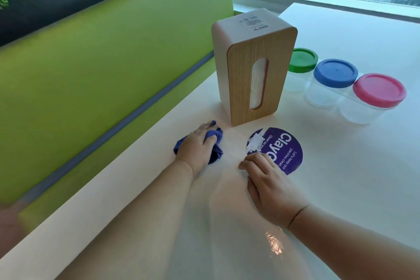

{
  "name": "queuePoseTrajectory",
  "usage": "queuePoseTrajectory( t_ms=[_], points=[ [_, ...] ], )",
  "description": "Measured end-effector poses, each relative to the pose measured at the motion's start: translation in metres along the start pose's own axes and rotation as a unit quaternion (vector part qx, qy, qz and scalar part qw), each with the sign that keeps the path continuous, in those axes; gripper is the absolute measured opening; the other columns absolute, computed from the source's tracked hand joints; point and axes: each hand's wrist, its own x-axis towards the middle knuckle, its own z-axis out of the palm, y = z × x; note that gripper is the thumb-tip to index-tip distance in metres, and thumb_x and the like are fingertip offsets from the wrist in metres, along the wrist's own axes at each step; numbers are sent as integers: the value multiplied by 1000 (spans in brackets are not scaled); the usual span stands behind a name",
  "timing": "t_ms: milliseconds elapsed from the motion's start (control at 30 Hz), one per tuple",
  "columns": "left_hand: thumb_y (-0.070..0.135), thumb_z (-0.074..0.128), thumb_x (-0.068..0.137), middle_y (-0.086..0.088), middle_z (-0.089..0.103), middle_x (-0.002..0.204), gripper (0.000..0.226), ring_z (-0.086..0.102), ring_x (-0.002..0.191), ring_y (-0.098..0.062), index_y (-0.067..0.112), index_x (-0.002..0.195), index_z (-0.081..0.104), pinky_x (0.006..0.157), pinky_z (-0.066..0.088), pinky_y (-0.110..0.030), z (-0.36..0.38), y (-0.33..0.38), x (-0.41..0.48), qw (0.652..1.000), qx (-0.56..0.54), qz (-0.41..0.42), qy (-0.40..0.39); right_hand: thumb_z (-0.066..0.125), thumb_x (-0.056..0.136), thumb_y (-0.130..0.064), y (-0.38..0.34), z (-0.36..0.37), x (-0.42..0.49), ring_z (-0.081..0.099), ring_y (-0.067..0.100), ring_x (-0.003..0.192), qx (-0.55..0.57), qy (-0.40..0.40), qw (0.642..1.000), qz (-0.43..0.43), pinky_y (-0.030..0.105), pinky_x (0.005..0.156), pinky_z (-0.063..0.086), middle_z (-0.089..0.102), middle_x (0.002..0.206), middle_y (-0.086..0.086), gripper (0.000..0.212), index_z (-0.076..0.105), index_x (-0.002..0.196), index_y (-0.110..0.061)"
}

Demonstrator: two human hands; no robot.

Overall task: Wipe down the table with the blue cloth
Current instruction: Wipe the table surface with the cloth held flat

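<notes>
The worktop (pixel 341 188) is glossy white. The cloth (pixel 217 151) near its left edge is deep blue. The tissue box (pixel 245 88) has a light wood-grain front and a cream body, with white tissue in its slot. Toward the right edge, three clear jars (pixel 318 95) carry a green lid (pixel 302 59), a blue lid (pixel 335 73) and a pink lid (pixel 379 89). The round sticker (pixel 288 145) is purple with white lettering. Beyond the left edge, the bench (pixel 91 63) is lime green with a grey-blue strip (pixel 136 107).
</notes>
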Motion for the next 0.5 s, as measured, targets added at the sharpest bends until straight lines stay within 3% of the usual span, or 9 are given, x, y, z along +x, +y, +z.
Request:
queuePoseTrajectory(
  t_ms=[133, 233, 367, 500],
  points=[
    [25, 47, 86, 12, 68, 109, 29, 58, 106, -9, 29, 106, 68, 97, 39, -18, -5, -2, -10, 997, -71, -24, -12, 58, 78, -1, -2, -2, 0, 55, 25, 98, 1, -3, 1000, 4, 33, 91, 48, 57, 104, 4, 30, 60, 107, -9],
    [27, 51, 86, 5, 63, 77, 18, 55, 80, -17, 25, 76, 65, 71, 43, -18, -13, 5, -5, 984, -144, -69, 73, 56, 80, -3, -2, -1, 0, 54, 24, 101, -1, -11, 1000, 5, 33, 94, 46, 57, 106, 3, 30, 60, 109, -10],
    [22, 47, 92, 0, 63, 88, 18, 55, 87, -17, 22, 91, 65, 73, 40, -21, 10, 18, -4, 984, -133, -78, 93, 55, 82, -6, -1, -1, 1, 54, 23, 101, -2, -11, 1000, 10, 29, 95, 44, 57, 106, 3, 30, 61, 111, -10],
    [23, 44, 94, 8, 61, 117, 33, 52, 106, -8, 23, 123, 59, 86, 29, -4, 31, 26, -6, 998, -55, -23, 34, 57, 83, -6, -2, -2, 1, 55, 23, 100, -2, -9, 1000, 8, 30, 92, 46, 58, 104, 3, 28, 61, 110, -10]
  ],
)
